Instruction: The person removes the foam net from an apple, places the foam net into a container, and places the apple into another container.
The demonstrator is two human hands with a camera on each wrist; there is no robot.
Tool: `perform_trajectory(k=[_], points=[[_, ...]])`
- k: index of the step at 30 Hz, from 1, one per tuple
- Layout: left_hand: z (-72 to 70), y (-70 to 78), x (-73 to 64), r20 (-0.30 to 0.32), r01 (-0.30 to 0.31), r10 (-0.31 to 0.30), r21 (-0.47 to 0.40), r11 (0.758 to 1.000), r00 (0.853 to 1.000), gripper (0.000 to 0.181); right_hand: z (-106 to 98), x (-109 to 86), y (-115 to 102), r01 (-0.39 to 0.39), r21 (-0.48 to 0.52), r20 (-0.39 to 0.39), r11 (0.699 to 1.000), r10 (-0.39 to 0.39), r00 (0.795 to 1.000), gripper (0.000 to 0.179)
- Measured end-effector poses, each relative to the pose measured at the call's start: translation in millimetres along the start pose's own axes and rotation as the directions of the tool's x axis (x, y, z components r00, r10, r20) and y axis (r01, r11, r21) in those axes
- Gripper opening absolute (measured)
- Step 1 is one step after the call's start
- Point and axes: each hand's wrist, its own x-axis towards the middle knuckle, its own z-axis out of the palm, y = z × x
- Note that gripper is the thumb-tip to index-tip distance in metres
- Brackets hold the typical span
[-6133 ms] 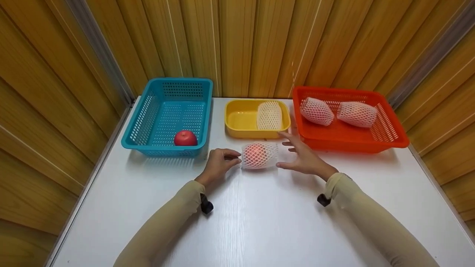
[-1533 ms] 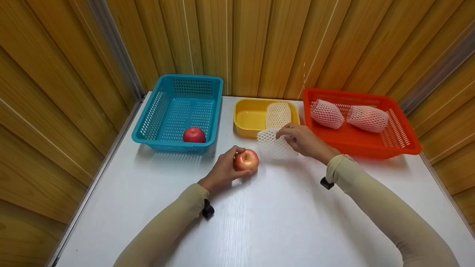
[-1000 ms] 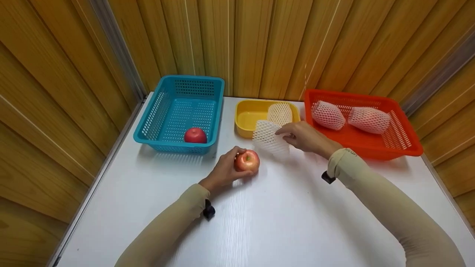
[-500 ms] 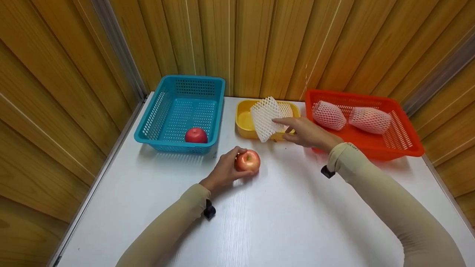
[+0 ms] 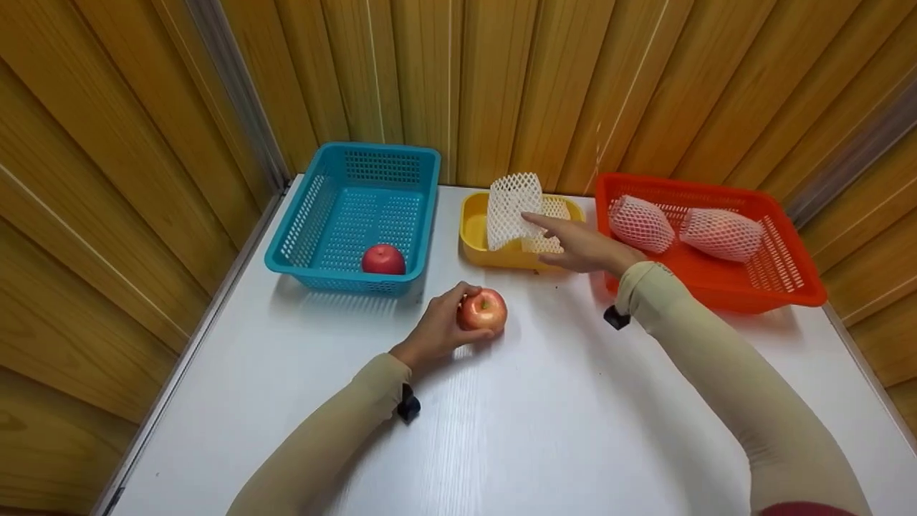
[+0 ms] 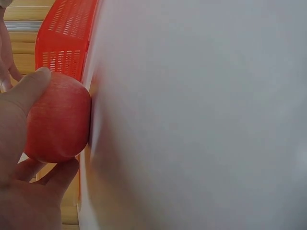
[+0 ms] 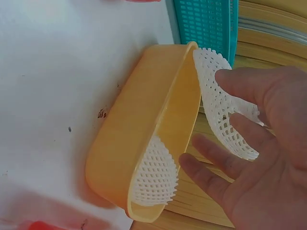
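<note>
My left hand (image 5: 438,326) grips a red-and-yellow apple (image 5: 486,314) on the white table, thumb and fingers round its sides. In the left wrist view the apple (image 6: 60,120) looks plain red. At the yellow box (image 5: 501,254), my right hand (image 5: 579,244) has its fingers spread and fairly straight. A white foam net sleeve (image 5: 512,208) stands up above the box's left part, against the index fingertip. In the right wrist view, the fingers overlap this net sleeve (image 7: 223,110) beyond the box rim. Another net sleeve (image 7: 156,175) lies inside the box.
At left stands a teal basket (image 5: 301,236) with a red fruit (image 5: 383,259) near its front wall. At right, a red basket (image 5: 716,287) holds two net-wrapped fruits (image 5: 722,234). Wood-patterned walls (image 5: 494,86) close off the table's back and sides.
The apple has come out of its net sleeve. My right hand has carried that sleeve up and over the yellow box, its fingers opening out. My left hand keeps hold of the apple.
</note>
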Motion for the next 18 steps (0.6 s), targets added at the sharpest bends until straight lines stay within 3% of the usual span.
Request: perform_trajectory(k=[6,11,18], points=[[0.5,2.1,-0.4,0.017,0.050,-0.050,-0.008,0.999,0.999,0.064,3.9,17.6,8.8,0.014,0.019,0.014,1.000,-0.014,1.000,0.076],[0.5,3.8,-0.4,0.029,0.088,-0.087,-0.004,0.996,0.996,0.066,5.7,28.7,13.2,-0.045,0.041,0.039,0.998,0.043,0.998,0.077],[-0.2,2.1,-1.1,0.022,0.070,-0.070,-0.006,0.998,0.997,0.065,10.0,40.3,16.3,-0.071,0.035,0.066,0.997,0.069,0.995,0.077]])
